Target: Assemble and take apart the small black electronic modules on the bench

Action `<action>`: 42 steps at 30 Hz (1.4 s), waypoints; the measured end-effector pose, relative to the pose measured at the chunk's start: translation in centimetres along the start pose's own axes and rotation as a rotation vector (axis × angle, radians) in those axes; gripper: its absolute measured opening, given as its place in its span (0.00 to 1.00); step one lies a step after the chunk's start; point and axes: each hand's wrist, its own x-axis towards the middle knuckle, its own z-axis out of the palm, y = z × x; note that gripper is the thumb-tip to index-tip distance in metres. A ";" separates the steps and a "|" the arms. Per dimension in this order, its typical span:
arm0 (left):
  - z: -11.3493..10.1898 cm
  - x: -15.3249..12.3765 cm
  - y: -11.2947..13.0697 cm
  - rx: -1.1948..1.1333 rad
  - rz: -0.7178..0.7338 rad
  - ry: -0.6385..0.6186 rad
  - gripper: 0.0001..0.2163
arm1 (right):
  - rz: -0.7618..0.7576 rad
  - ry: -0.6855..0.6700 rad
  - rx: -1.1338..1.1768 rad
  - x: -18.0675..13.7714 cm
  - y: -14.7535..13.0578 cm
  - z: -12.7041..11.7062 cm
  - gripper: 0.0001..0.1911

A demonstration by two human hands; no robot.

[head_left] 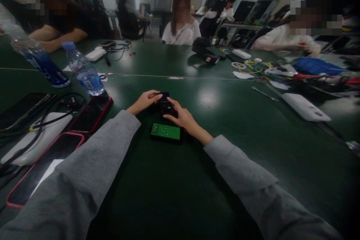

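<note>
Both of my hands grip a small black plastic device just above the green table. My left hand pinches its far left edge, thumb on top. Wrapped along its right side is my right hand, with the thumb at the near end and a finger near the far end. What the device is exactly, I cannot make out. Close in front of it lies a green circuit board set in a black casing, flat on the table and apart from my hands.
Left of my arm lie a red-edged phone, a pink-cased phone, a white power bank and cables. Two water bottles stand behind them. At right are a wrench, another white power bank and tangled wires. Several people sit beyond.
</note>
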 end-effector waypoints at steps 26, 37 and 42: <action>0.0 -0.2 0.3 0.024 0.008 -0.001 0.21 | 0.029 -0.017 -0.052 0.0 -0.2 0.0 0.40; 0.0 -0.2 0.5 0.015 -0.012 -0.013 0.22 | 0.027 -0.029 -0.069 0.0 -0.5 -0.1 0.40; 0.0 -0.3 0.6 0.020 -0.023 -0.014 0.22 | 0.031 -0.041 -0.068 0.0 -0.5 -0.2 0.40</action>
